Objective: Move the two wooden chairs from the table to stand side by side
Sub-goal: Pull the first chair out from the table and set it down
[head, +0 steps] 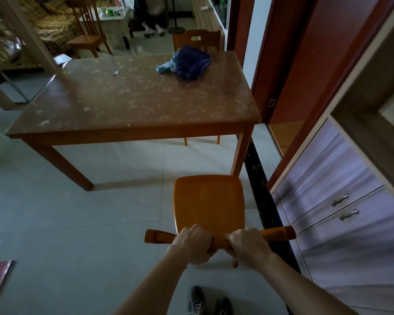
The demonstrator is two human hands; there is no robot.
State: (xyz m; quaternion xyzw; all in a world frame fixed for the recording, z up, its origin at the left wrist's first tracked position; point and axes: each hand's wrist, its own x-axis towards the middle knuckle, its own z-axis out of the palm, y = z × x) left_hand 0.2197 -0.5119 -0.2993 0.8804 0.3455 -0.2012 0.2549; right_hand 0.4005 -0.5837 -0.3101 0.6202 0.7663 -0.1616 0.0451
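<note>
Wooden near chair (208, 201) gripped at top rail by left hand (195, 243) and right hand (248, 245), fingers closed; far chair (197, 40) left at table (134, 98).

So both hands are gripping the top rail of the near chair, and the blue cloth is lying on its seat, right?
Not quite. The left hand and right hand do grip the near chair by its top rail, but the blue cloth lies on the table, not the seat, as the head view shows.
</note>
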